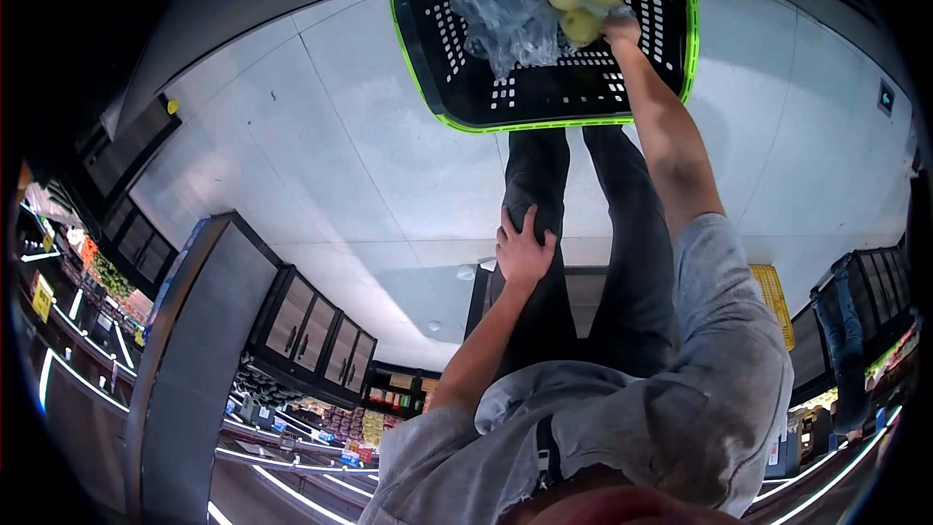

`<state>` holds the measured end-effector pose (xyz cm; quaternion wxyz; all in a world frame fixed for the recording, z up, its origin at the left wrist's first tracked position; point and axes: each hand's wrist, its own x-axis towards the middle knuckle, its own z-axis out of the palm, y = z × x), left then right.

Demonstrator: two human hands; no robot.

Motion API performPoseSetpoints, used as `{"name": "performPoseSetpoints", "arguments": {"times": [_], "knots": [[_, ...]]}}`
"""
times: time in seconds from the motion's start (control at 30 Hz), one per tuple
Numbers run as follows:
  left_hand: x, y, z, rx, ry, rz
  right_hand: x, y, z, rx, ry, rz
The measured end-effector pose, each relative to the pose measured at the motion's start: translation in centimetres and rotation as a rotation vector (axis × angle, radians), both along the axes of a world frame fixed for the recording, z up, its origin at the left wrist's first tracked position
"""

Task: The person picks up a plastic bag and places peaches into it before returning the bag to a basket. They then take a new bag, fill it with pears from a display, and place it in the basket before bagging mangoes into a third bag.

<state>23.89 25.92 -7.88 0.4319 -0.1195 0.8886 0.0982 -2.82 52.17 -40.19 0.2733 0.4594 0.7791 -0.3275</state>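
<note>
Inside a black basket with a bright green rim (692, 49), my right hand (622, 31) is closed on the gathered end of a clear plastic bag (618, 12). Several round, yellow-green fruits (581, 25) sit in this bag, just left of my fingers. Beside them in the basket lies a second, crumpled clear plastic bag (501, 15); its contents are hidden by folds and glare. My left hand (525, 251) rests on my dark-trousered left leg (536, 175), fingers spread, holding nothing.
Pale floor tiles (369, 126) surround the basket. A dark grey partition (199, 350) and black cabinets (306, 326) stand to the left. At right are a yellow basket (773, 306) and another person's legs in jeans (841, 331). Lit store shelves (360, 423) show low in the view.
</note>
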Motion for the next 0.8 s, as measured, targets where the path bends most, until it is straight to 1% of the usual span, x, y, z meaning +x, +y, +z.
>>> {"name": "performPoseSetpoints", "arguments": {"times": [0.07, 0.1, 0.13, 0.17, 0.2, 0.23, 0.27, 0.33, 0.37, 0.47, 0.5, 0.53, 0.6, 0.63, 0.67, 0.7, 0.73, 0.8], "knots": [[-0.3, -0.2, -0.1, 0.004, 0.005, 0.001, 1.4, -1.2, -1.3, -0.358, 0.147, -0.931], [-0.3, -0.2, -0.1, 0.007, 0.006, 0.001, 2.5, -1.3, -1.8, -0.459, 0.270, -1.118], [-0.4, -0.4, 0.1, 0.010, 0.007, 0.002, 3.8, -1.2, -2.7, -0.521, 0.291, -1.165], [-0.6, -0.4, 0.1, 0.034, -0.015, 0.021, 5.1, -1.2, -3.6, -0.509, 0.324, -1.193], [-0.7, -0.5, 0.1, 0.025, -0.008, 0.016, 5.7, -1.6, -3.5, -0.494, 0.358, -1.220], [-0.8, -0.6, 0.1, 0.019, -0.003, 0.013, 6.3, -1.7, -3.2, -0.477, 0.326, -1.222], [-0.8, -0.8, 0.1, 0.015, 0.003, 0.010, 6.6, -1.6, -2.9, -0.476, 0.367, -1.238], [-0.9, -1.2, 0.1, 0.014, 0.006, 0.014, 6.5, -0.3, -3.9, -0.503, 0.411, -1.255], [-1.1, -1.5, 0.0, 0.016, 0.010, 0.016, 6.1, 0.1, -4.9, -0.516, 0.448, -1.360], [-1.5, -2.4, 0.1, 0.030, 0.001, 0.050, 5.4, 0.2, -5.6, -0.517, 0.470, -1.470], [-1.6, -2.8, 0.0, 0.037, 0.005, 0.054, 4.1, -1.1, -4.3, -0.394, 0.572, -1.516], [-1.7, -3.2, 0.0, 0.044, 0.008, 0.057, 3.7, -1.5, -4.2, -0.448, 0.549, -1.441], [-1.9, -3.9, 0.0, 0.052, 0.016, 0.065, 3.4, -4.1, -4.8, -0.470, 0.455, -0.853], [-2.0, -4.1, -0.1, 0.051, 0.019, 0.073, 3.4, -6.2, -4.5, -0.303, 0.496, -0.511], [-2.0, -4.4, -0.2, 0.048, 0.020, 0.079, 3.2, -8.1, -4.2, -0.282, 0.376, -0.415], [-2.0, -4.6, -0.2, 0.050, 0.029, 0.084, 2.6, -10.3, -2.8, -0.265, 0.259, -0.312], [-1.9, -4.9, -0.1, 0.050, 0.036, 0.086, 1.7, -11.7, 0.5, -0.388, -0.013, -0.452], [-1.8, -5.5, -0.2, 0.042, 0.033, 0.080, 3.5, -14.1, -3.8, -0.733, -0.025, -0.464]]}}
